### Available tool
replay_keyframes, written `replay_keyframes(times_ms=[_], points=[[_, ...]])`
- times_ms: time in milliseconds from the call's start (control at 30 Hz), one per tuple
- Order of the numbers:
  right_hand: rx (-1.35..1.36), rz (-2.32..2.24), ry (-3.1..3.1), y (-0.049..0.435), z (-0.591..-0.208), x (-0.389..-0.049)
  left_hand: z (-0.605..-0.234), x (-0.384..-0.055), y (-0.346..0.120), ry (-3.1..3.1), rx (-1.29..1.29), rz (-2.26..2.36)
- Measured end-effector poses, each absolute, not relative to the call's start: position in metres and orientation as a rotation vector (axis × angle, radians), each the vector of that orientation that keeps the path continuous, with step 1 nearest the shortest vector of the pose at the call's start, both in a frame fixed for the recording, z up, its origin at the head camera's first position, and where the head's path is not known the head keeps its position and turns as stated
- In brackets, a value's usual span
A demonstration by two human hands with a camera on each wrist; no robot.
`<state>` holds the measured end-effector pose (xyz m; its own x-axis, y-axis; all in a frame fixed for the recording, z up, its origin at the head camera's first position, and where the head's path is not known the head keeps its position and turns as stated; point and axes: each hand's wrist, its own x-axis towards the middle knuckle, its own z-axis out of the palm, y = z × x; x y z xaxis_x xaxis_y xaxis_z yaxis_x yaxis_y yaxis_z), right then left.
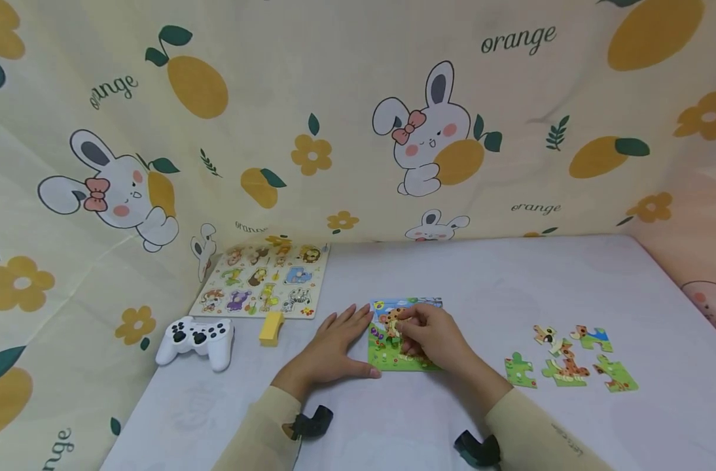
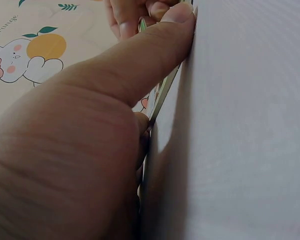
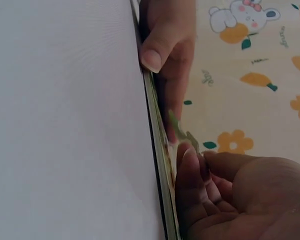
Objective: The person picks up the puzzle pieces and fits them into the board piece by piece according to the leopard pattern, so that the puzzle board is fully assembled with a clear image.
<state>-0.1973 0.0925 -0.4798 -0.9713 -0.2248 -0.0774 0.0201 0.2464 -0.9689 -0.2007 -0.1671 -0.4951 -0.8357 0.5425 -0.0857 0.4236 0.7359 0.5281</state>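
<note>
A jigsaw puzzle board (image 1: 384, 358) with a printed bear and grass lies flat on the table. Along its left edge rests my left hand (image 1: 339, 350), fingers spread and straight, the thumb at the lower left corner. My right hand (image 1: 437, 337) is over the board's right half and pinches a green-edged puzzle piece (image 3: 176, 122) between thumb and fingers. The right wrist view shows that piece tilted up from the board surface. The right hand covers much of the board's right side.
Several loose puzzle pieces (image 1: 565, 371) lie to the right on the white table (image 1: 411, 425). At the left are a white game controller (image 1: 196, 340), a yellow block (image 1: 271, 328) and an animal picture board (image 1: 264, 281). A patterned curtain (image 1: 346, 131) hangs behind.
</note>
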Motion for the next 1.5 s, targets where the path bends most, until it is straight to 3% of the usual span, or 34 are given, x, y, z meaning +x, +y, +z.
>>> replay_keyframes(times_ms=[700, 1200, 1500], points=[[-0.079, -1.786, 2.390, 0.074, -0.480, -0.200, -0.494, -0.201, -0.167, 2.706, 0.759, 0.724], [-0.145, -1.745, 2.437, 0.076, -0.480, -0.199, -0.491, -0.201, -0.167, 2.709, 0.752, 0.710], [-0.214, -1.432, 2.667, 0.077, -0.476, -0.196, -0.493, -0.201, -0.166, 2.699, 0.742, 0.714]])
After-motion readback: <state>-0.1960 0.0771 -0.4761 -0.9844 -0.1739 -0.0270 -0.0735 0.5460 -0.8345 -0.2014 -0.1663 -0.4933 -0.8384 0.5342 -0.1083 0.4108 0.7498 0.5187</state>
